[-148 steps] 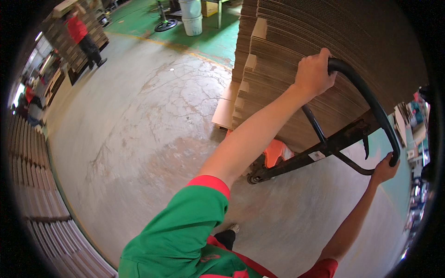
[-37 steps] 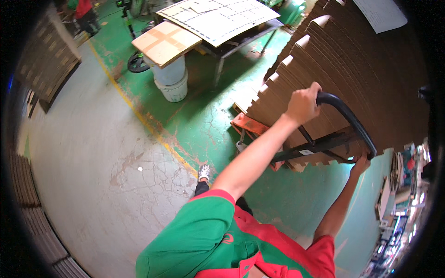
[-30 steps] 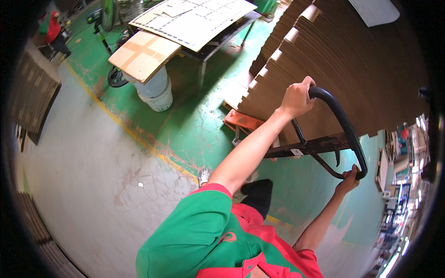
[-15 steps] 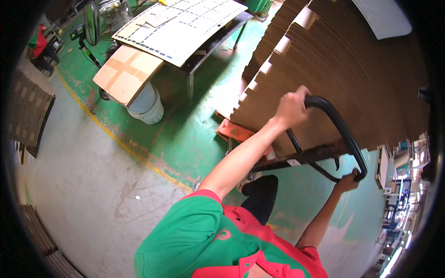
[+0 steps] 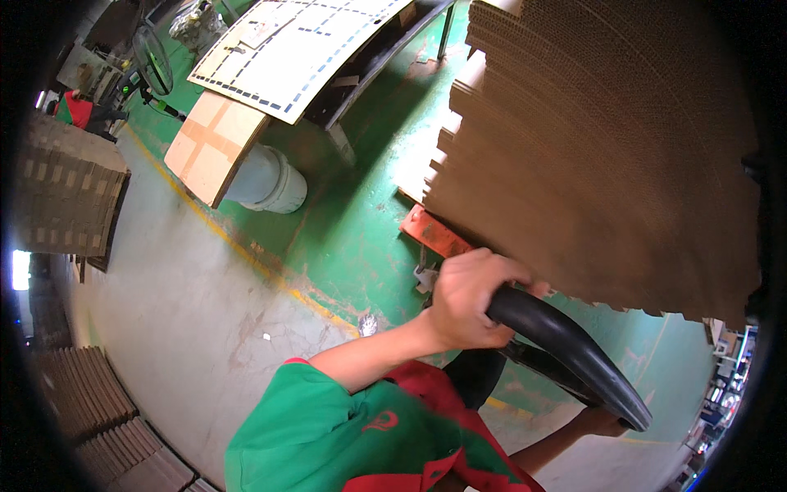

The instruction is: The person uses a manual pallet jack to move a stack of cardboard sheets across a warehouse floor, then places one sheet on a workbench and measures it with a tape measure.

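My left hand [image 5: 471, 297] is closed around the upper end of a black looped pallet-jack handle [image 5: 566, 344]. My right hand [image 5: 601, 424] grips the lower end of the same loop, low at the right. Just beyond the handle rises a tall stack of brown corrugated cardboard sheets [image 5: 607, 148] resting on the orange pallet jack [image 5: 436, 233], whose fork tip shows under the stack. My green and red sleeve fills the lower middle.
A table holding large printed cardboard sheets [image 5: 295, 49] stands at the top, with a white bucket [image 5: 266, 182] topped by a cardboard piece [image 5: 215, 143] beside it. A yellow floor line [image 5: 246, 254] divides green from grey concrete. Cardboard stacks [image 5: 70, 193] line the left.
The cardboard load and handle have come closer and larger in view, moving onto the green floor toward the table. Both hands keep their grip on the handle.
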Demonstrator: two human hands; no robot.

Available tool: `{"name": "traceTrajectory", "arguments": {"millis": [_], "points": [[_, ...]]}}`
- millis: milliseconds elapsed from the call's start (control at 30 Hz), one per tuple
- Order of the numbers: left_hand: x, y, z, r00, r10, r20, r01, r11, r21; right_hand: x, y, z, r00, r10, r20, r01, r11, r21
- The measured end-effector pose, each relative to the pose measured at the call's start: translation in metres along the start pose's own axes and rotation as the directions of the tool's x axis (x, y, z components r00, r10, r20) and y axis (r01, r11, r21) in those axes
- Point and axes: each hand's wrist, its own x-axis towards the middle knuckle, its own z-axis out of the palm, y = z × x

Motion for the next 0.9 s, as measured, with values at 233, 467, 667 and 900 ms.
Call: {"name": "traceTrajectory", "arguments": {"millis": [233, 467, 667, 900], "points": [[-0.028, 0.016, -0.024, 0.992, 0.128, -0.019, -0.128, 0.992, -0.019, -0.006, 0.006, -0.001, 0.999, -0.004, 0.047, -0.001, 0.995, 0.100], [-0.060, 0.060, -0.092, 0.992, 0.126, 0.008, -0.126, 0.990, -0.070, -0.037, -0.050, -0.067, 0.884, 0.463, 0.067, -0.459, 0.832, 0.311], [-0.129, 0.100, -0.147, 0.988, 0.091, 0.126, -0.076, 0.990, -0.119, -0.078, -0.055, -0.168, 0.821, 0.535, 0.198, -0.570, 0.770, 0.285], [-0.217, 0.167, -0.211, 0.974, 0.214, 0.077, -0.192, 0.954, -0.230, -0.138, -0.064, -0.280, 0.889, 0.421, 0.177, -0.457, 0.836, 0.303]]}}
